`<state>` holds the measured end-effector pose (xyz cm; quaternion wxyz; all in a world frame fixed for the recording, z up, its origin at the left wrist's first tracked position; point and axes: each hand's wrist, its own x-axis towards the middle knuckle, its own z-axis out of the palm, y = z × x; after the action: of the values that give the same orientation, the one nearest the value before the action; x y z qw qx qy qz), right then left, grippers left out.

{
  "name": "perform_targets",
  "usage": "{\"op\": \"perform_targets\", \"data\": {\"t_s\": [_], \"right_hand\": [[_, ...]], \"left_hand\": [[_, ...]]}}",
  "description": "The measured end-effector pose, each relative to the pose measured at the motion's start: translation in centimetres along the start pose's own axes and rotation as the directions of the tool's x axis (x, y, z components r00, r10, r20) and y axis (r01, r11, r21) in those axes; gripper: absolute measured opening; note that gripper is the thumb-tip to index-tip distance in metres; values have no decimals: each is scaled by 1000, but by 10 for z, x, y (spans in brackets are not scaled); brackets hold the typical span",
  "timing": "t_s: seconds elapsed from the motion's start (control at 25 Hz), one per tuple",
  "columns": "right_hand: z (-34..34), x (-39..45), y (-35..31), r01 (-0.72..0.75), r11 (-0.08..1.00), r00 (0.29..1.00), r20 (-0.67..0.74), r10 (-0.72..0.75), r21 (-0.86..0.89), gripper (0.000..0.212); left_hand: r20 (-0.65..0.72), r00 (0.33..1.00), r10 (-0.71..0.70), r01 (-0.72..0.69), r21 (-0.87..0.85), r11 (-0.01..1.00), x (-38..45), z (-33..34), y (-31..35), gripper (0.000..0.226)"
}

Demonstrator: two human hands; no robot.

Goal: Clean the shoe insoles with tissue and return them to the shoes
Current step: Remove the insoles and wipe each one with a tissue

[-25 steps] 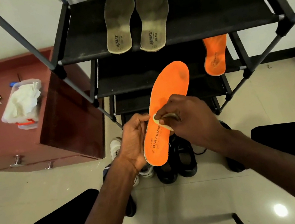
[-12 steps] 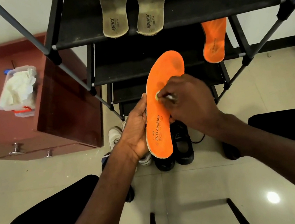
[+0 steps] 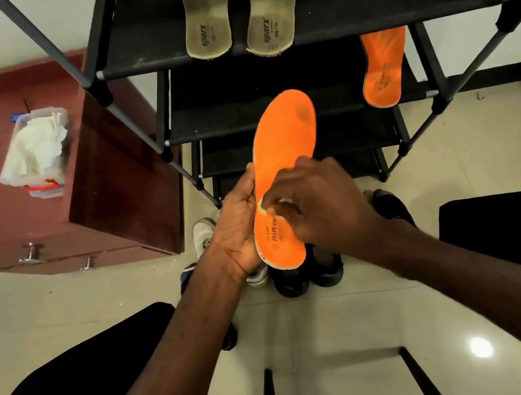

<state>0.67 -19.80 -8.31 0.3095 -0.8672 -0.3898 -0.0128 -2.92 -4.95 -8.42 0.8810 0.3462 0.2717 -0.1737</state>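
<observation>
While the left hand [image 3: 240,228] grips the orange insole [image 3: 284,165] by its edge, the right hand [image 3: 316,208] pinches a small tissue [image 3: 263,209] against it; rubbing hard could tear the tissue

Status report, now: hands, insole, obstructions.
Left hand grips orange insole by its edge. Right hand pinches tissue wad against it. Nothing in the way.
</observation>
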Motion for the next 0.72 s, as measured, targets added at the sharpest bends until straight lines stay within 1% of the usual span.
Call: {"op": "perform_targets", "data": {"t_s": [0.04, 0.08, 0.12, 0.16, 0.24, 0.32, 0.36, 0.44, 0.52, 0.64, 0.72], "right_hand": [[-4, 6, 12, -73, 995, 996, -64, 68, -70, 14], [-8, 12, 22, -145, 984, 984, -121, 132, -103, 16], [-9, 14, 24, -179, 981, 978, -128, 168, -78, 16], [-6, 12, 21, -169, 986, 981, -98, 167, -4, 16], [3, 2, -2, -67, 983, 998, 1, 67, 169, 12], [2, -1, -8, -16, 974, 999, 36, 8, 226, 9], [-1, 3, -3, -13, 975, 1000, 20, 9, 220, 9], [-7, 12, 7, -19, 985, 1000, -13, 22, 170, 12], [-6, 12, 7, 15, 990, 1000, 5, -16, 143, 14], [-5, 8, 5, 124, 990, 989, 72, -129, 66, 18], [-11, 13, 14, 130, 991, 991, 18, -130, -14, 20]], "left_hand": [[-6, 1000, 16, -16, 36, 999, 0, 2, -2, 53], [-7, 1000, 28, -27, 54, 998, 1, 3, -4, 50], [-4, 1000, 27, -27, 53, 998, 0, 5, -5, 49], [1, 1000, 19, -19, 41, 999, 0, 6, -4, 52], [49, 999, 5, -4, -14, 1000, 1, 2, 1, 65], [114, 993, 18, -15, -29, 999, 3, 0, 5, 79], [122, 992, 31, -29, -15, 999, 5, 0, 5, 80], [86, 995, 53, -51, -19, 998, 8, 0, 7, 69], [39, 997, 67, -67, -10, 998, 9, -1, 9, 61], [32, 997, 68, -70, 68, 995, 10, -1, 6, 65], [19, 996, 91, -93, 101, 990, 10, 0, 2, 62]]}}
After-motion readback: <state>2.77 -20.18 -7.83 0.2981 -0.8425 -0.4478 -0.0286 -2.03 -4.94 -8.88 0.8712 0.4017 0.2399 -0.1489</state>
